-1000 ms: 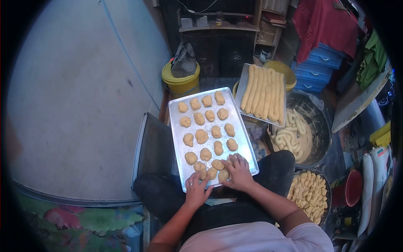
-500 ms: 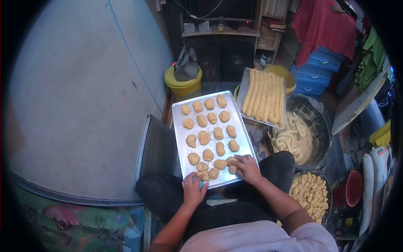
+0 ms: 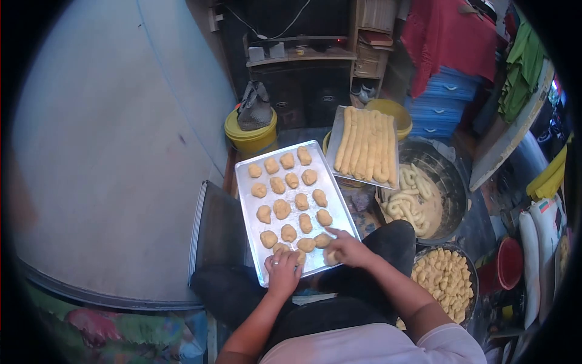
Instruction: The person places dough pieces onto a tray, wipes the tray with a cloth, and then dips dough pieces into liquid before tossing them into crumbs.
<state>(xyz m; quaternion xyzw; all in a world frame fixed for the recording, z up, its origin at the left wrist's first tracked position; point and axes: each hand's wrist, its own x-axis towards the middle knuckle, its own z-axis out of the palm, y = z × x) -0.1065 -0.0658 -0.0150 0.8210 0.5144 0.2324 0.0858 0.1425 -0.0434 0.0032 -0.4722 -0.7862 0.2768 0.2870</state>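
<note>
A metal baking tray [image 3: 247, 209] rests across my lap, bearing rows of rounded yellowish dough pieces [image 3: 281, 209]. At its near left end, my left hand [image 3: 284, 271] bends its fingers over a dough piece [image 3: 301, 257], partly hiding it and a neighbour. On the near right side, my right hand [image 3: 353, 250] grips another dough piece [image 3: 331, 257] low on the tray, its index finger stretched forward. Just beyond that fingertip lies a separate dough piece [image 3: 322, 241].
Beyond the tray, a second tray [image 3: 333, 144] holds long dough ropes [image 3: 367, 145]. To the right stand a black basin [image 3: 453, 182] with pale dough coils and a round container of cut dough pieces [image 3: 445, 279]. A lidded yellow bucket [image 3: 251, 138] stands behind; a wall panel [image 3: 115, 151] is at left.
The view has shifted slightly, moving the scene left. A dough piece near my right hand now lies on the tray, and that hand has drawn toward the near edge. My left fingers have bent further.
</note>
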